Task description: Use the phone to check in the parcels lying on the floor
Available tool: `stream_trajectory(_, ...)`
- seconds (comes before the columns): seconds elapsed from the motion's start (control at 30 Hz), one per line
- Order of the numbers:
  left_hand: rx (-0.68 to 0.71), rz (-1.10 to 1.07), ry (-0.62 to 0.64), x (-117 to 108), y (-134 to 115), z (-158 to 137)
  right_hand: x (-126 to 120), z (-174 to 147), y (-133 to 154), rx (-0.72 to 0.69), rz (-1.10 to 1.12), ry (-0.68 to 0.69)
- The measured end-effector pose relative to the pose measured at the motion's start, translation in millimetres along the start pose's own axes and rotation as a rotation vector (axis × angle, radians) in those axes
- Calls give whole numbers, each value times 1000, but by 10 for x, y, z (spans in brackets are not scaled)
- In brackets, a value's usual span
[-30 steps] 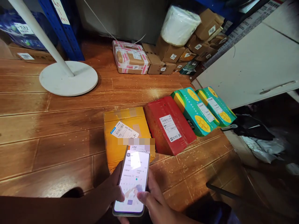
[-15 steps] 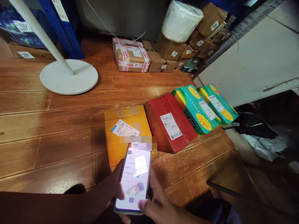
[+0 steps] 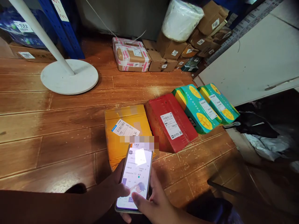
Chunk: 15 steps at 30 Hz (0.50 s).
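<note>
My left hand (image 3: 114, 189) grips the phone (image 3: 135, 179) above the yellow parcel (image 3: 125, 130); I'd hold it steady while my right hand's (image 3: 154, 205) thumb taps.

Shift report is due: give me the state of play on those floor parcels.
Done: four labelled parcels lie in a row on the floor, from the yellow parcel to the red box and two green boxes. In hand: left hand holds the phone; right hand thumb taps its screen. Left: I cannot tell which are logged.
</note>
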<state>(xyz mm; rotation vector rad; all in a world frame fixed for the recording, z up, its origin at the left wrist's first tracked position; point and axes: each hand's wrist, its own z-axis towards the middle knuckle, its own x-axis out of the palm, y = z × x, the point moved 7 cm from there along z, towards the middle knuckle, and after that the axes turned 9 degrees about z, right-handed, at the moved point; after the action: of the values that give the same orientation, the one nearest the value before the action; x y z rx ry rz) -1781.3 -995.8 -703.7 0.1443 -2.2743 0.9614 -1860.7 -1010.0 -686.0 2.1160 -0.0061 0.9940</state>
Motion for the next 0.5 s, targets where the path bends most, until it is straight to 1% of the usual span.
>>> stream_trajectory(0.13,-34,47,-44,-32,1,13,-26,6,11,-9,-34,-34)
stream_trajectory(0.27,-73,-65,-41,-30,20,15,-26,0,12,-29,11,-18)
stream_trajectory(0.33,-70,-115,-46,-36,35,11,-23,-5,-13,2,26,-14)
stream_trajectory(0.43,-65,-154,-51,-40,69,3,-65,-28,-48,41,12,-47)
stream_trajectory(0.5,-64,-158,-79,-56,85,1,-98,-46,-42,25,-2,-59)
